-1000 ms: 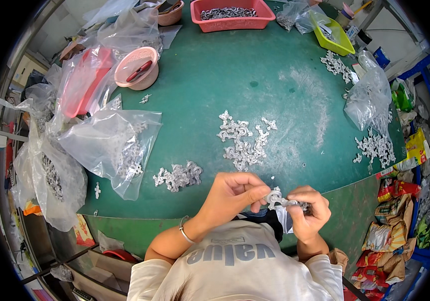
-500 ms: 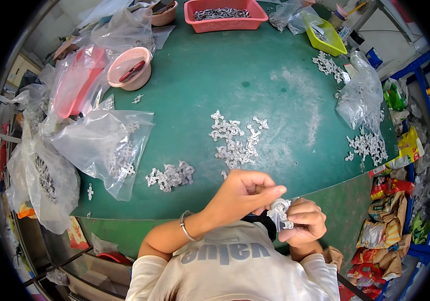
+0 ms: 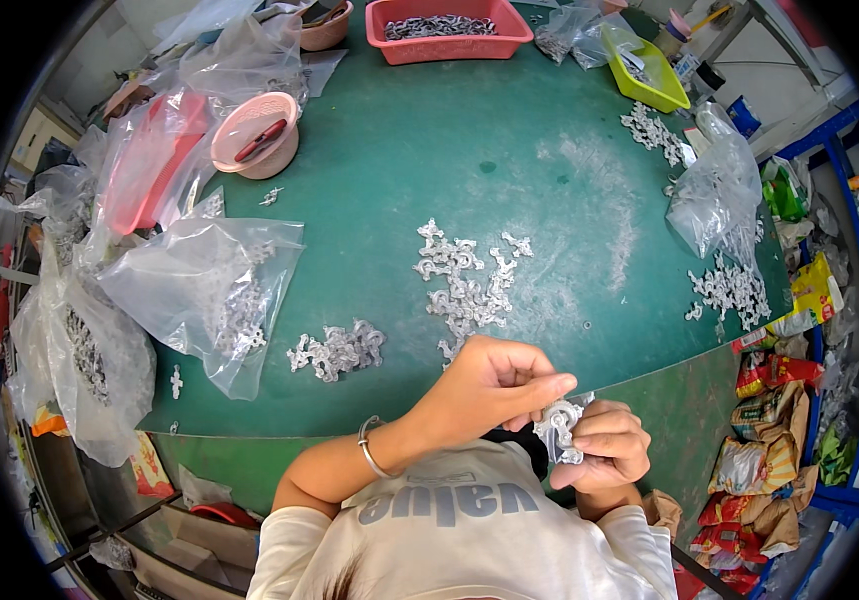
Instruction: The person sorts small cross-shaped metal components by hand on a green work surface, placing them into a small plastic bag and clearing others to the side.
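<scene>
silvery metal part [image 3: 559, 428] pinched between both hands, left hand [image 3: 494, 385] fingertips closed on it, right hand [image 3: 604, 445] gripping below

We see even, bright light over the green table [image 3: 569, 120], with soft, short shadows under the hands and a pale sheen on the clear bags [image 3: 199, 290] along its left edge. Focus is sharp mid-picture; straight edges bow outward, and the corners go black.

The tabletop [image 3: 549, 120] looked matt green and scuffed; the bags [image 3: 199, 290] were glossy clear plastic; the small parts [image 3: 464, 285] shone silvery.
</scene>
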### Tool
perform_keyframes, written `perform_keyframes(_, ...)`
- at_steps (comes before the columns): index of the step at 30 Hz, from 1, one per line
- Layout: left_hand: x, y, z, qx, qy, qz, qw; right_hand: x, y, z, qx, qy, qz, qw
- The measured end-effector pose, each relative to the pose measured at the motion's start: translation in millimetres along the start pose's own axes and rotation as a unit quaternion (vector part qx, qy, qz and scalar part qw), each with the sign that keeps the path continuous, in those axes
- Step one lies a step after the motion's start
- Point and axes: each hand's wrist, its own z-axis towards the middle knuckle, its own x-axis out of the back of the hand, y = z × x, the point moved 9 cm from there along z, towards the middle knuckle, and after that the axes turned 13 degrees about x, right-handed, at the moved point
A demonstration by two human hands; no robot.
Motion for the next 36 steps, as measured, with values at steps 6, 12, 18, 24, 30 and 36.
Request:
perform_keyframes(6,-2,-7,4,0.025,-0.019,0.003,0.999,1,-1,0,-0.013,-0.001,0.0,1.0)
perform_keyframes(12,1,-7,3,0.025,-0.008,-0.012,1.0,1,2,-1,-0.018,0.002,-0.003,1.0)
perform_keyframes(18,6,-2,-2,-0.008,0.03,-0.005,1.0,1,10,-10,-0.025,0.041,0.027,0.998)
perform_keyframes(24,10,1,-5,-0.028,0.055,0.0,0.998,3,13,-11,-0.023,0.064,0.043,0.997)
perform_keyframes(30,10,2,-6,-0.042,0.061,0.01,0.997,3,15,-12,-0.025,0.066,0.027,0.997)
perform_keyframes(36,11,3,-6,-0.049,0.059,-0.002,0.997,4,16,-14,-0.037,0.076,0.023,0.996)
